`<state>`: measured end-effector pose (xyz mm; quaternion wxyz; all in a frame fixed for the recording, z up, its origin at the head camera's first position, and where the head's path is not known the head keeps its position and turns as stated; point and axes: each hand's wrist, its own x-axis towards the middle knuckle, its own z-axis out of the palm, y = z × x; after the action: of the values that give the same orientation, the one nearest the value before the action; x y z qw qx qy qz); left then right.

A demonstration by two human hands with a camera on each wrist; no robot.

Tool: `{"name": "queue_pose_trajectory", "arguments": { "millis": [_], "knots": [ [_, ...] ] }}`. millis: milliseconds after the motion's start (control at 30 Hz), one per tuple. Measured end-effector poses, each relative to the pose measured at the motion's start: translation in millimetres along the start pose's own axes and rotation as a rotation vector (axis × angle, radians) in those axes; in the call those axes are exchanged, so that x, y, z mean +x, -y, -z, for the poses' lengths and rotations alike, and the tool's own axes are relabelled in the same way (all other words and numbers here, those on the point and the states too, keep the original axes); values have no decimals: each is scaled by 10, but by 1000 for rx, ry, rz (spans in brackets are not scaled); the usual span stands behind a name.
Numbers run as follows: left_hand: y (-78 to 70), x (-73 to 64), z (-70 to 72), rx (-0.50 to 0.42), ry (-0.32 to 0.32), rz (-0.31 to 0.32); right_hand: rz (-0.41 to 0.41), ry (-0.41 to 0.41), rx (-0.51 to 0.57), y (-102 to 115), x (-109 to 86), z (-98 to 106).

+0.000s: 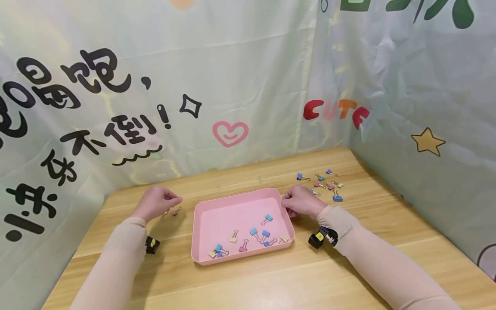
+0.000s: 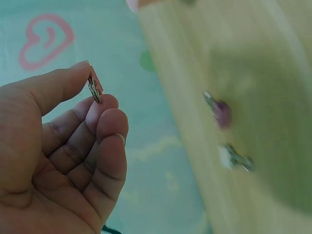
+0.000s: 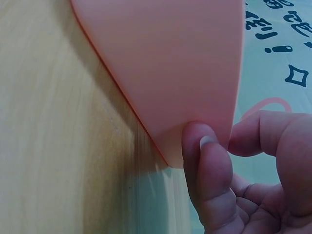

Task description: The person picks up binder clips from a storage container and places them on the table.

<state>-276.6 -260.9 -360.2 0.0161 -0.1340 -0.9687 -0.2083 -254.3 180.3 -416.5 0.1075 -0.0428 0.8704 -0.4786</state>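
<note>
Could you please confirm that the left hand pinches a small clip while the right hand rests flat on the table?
Not quite: the right hand pinches the pink tray by its side rather than resting flat on the table, as the right wrist view shows. The left hand does pinch a small clip.

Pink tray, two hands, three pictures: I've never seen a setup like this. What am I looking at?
There is no machine: a person works with a bare left hand and right hand. The wide picture comes from a head-worn camera; each close picture comes from a wrist camera on that arm. On the table is a pink tray with clips in it; other clips lie to its left and right. The left hand pinches one clip between thumb and finger; the right hand grips the tray's wall.
</note>
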Motion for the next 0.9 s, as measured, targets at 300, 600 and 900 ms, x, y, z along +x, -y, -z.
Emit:
{"name": "queue_pose_trajectory", "arguments": {
  "millis": [300, 600, 900],
  "knots": [
    [402, -263, -20, -72, 23, 109, -2, -2, -5, -16, 7, -1],
    [706, -469, -35, -15, 33, 190, 2, -5, -5, -19, 7, 13],
    [923, -583, -85, 37, 40, 208, 6, 0, -10, -19, 4, 8]
  ]
}}
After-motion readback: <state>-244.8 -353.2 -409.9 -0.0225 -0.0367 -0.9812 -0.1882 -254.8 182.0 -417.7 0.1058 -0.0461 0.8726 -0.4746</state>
